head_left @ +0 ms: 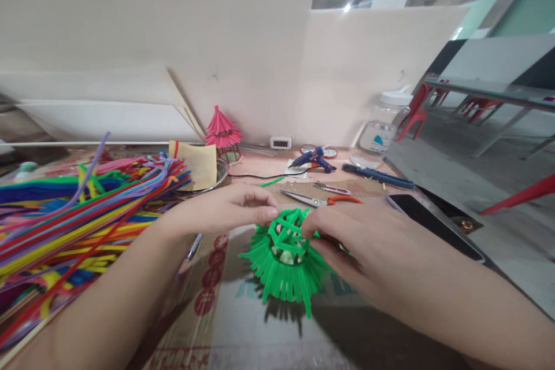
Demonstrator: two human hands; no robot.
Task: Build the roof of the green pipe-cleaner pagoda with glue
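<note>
Left hand [229, 206] and right hand [362, 232] flanked green model [286, 280]; grip clamped or not, couldn't tell. Light, even pressure seemed best.

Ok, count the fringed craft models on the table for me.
2: a green model between the left hand and right hand, and a pink model at the back, before the pale board. The colourful strips could hide more.

Fingers [262, 215] at green craft [288, 280], scissors [336, 200] beyond
</note>
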